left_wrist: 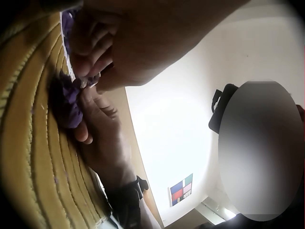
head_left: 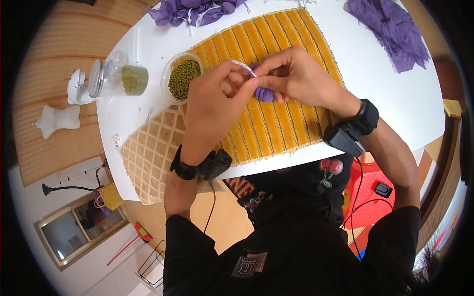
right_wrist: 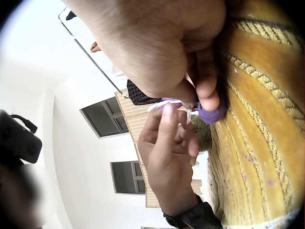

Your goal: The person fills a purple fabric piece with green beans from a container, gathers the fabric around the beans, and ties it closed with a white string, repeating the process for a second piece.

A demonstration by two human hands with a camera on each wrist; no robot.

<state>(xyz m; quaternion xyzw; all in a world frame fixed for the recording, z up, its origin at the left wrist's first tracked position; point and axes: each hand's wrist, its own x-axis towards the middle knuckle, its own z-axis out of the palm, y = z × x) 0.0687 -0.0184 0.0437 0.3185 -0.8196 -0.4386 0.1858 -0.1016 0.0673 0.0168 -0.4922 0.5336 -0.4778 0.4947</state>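
Both hands meet over a yellow striped cloth mat [head_left: 296, 123]. Between them is a small purple cloth bundle [head_left: 264, 94], rounded and gathered at its top. My right hand [head_left: 301, 74] pinches the gathered neck between thumb and fingers. A white string [head_left: 242, 65] loops up from the neck, and my left hand [head_left: 212, 96] grips it with the thumb against the curled fingers. In the right wrist view the bundle [right_wrist: 209, 115] sits low beside the mat, under the right fingertips. Fingers hide part of the neck and string.
A clear bowl of green beans [head_left: 185, 79] stands left of the mat, near a jar [head_left: 133, 80] lying on its side. Purple cloth pieces with white strings [head_left: 197, 12] lie at the back; more purple cloth [head_left: 390, 32] is at right. A beige lattice cloth [head_left: 153, 153] overhangs the table's front.
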